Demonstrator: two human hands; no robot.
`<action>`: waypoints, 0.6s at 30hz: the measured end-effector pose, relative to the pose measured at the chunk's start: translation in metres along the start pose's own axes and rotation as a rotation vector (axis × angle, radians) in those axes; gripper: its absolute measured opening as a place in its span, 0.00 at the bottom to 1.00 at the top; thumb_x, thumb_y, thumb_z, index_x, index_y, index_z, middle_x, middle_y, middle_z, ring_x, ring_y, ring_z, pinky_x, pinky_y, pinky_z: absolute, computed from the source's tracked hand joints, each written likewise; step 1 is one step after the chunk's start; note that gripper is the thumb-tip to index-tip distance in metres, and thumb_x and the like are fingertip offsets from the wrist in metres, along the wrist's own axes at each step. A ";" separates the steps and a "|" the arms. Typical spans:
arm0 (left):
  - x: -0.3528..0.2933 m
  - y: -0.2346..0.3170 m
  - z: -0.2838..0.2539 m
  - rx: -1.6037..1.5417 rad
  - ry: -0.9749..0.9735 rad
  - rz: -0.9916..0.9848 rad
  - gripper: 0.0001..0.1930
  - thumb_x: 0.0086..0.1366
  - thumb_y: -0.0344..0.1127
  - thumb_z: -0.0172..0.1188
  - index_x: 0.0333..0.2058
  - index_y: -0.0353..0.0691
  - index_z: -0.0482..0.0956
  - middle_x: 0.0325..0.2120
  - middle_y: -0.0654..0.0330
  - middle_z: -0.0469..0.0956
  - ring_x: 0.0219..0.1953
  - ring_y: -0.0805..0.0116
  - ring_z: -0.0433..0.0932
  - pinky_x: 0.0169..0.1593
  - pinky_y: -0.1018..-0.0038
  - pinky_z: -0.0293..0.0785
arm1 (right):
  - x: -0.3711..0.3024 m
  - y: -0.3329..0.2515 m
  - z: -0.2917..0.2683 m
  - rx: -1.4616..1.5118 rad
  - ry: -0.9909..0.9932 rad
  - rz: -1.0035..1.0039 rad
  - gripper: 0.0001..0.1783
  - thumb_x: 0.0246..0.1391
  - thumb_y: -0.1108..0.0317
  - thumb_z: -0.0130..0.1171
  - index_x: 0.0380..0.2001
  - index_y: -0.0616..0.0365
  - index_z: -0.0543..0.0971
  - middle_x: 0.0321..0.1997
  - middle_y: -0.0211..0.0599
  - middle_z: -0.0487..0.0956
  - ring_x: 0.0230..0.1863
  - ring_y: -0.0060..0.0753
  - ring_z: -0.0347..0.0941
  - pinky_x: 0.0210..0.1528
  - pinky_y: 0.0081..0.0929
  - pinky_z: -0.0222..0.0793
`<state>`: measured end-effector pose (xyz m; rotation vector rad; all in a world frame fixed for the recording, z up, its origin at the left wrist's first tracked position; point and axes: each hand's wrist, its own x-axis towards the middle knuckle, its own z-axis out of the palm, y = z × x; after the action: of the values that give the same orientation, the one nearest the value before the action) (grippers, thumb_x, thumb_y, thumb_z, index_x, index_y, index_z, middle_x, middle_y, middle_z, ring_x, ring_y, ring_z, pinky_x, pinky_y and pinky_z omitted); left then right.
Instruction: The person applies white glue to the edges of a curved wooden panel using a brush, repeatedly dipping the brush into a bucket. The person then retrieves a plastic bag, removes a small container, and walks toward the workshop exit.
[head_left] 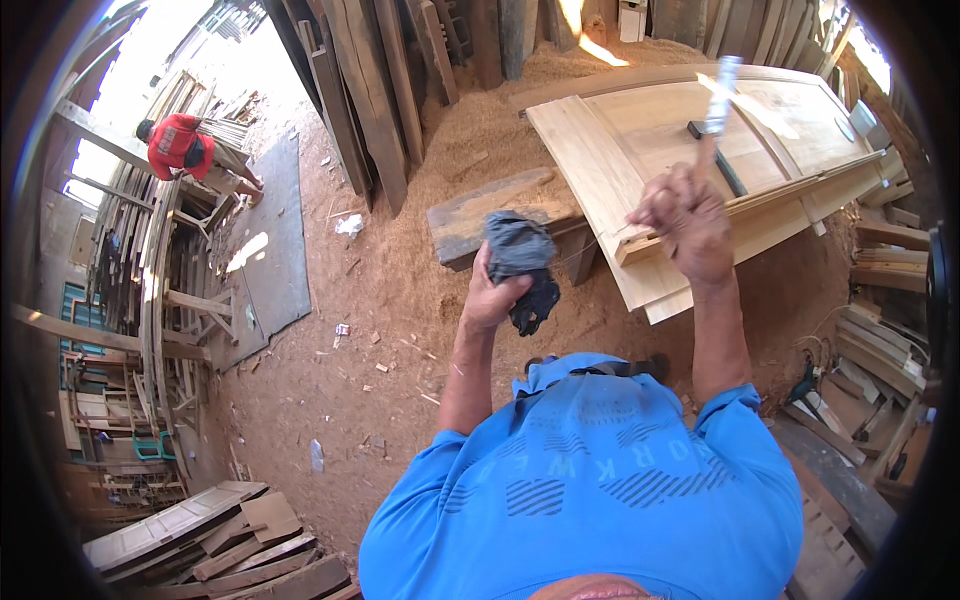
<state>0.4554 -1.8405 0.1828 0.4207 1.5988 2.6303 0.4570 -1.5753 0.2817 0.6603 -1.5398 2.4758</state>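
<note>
My left hand (488, 298) is closed around a crumpled dark grey and black cloth (520, 260), held in front of my body. Raised over the near edge of a pale wooden panel door (630, 130), my right hand (688, 222) has its fingers curled. A slim upright thing with a pale bluish-white end (722, 92) sticks up from it; blur hides its exact kind. On the door beyond that hand lies a hammer-like tool (730, 170) with a dark head. Under the cloth's far side is a thick worn wooden beam (465, 225).
Tall dark planks (365, 100) lean at the back. Sawdust and scraps cover the dirt floor (370, 300). Stacked boards (260, 550) lie at the lower left, and offcuts (870, 370) at the right. A person in a red shirt (182, 145) bends beside timber at the far left.
</note>
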 end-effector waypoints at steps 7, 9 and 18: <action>-0.006 0.022 -0.005 1.127 -0.377 -0.279 0.30 0.47 0.36 0.72 0.49 0.40 0.71 0.32 0.51 0.81 0.31 0.59 0.82 0.34 0.66 0.79 | 0.042 -0.051 -0.024 0.055 0.293 -0.299 0.13 0.62 0.77 0.55 0.27 0.53 0.64 0.32 0.30 0.73 0.37 0.26 0.75 0.48 0.31 0.77; -0.009 0.032 0.002 0.714 -0.382 -0.586 0.34 0.47 0.33 0.72 0.54 0.41 0.70 0.35 0.57 0.81 0.34 0.65 0.80 0.36 0.69 0.79 | 0.044 -0.078 -0.073 -0.034 0.343 -0.412 0.11 0.57 0.81 0.55 0.28 0.56 0.66 0.31 0.25 0.69 0.32 0.22 0.71 0.40 0.22 0.75; -0.066 0.004 -0.053 0.484 -0.171 -0.358 0.40 0.46 0.31 0.72 0.60 0.37 0.66 0.46 0.60 0.77 0.49 0.71 0.74 0.56 0.72 0.70 | 0.074 -0.141 -0.034 1.122 -0.562 -0.667 0.06 0.44 0.84 0.64 0.23 0.61 0.78 0.25 0.35 0.82 0.24 0.23 0.79 0.33 0.26 0.84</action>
<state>0.5059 -1.8992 0.1495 0.3215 2.0201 1.8924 0.4308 -1.4881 0.4164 1.7397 0.2534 2.4466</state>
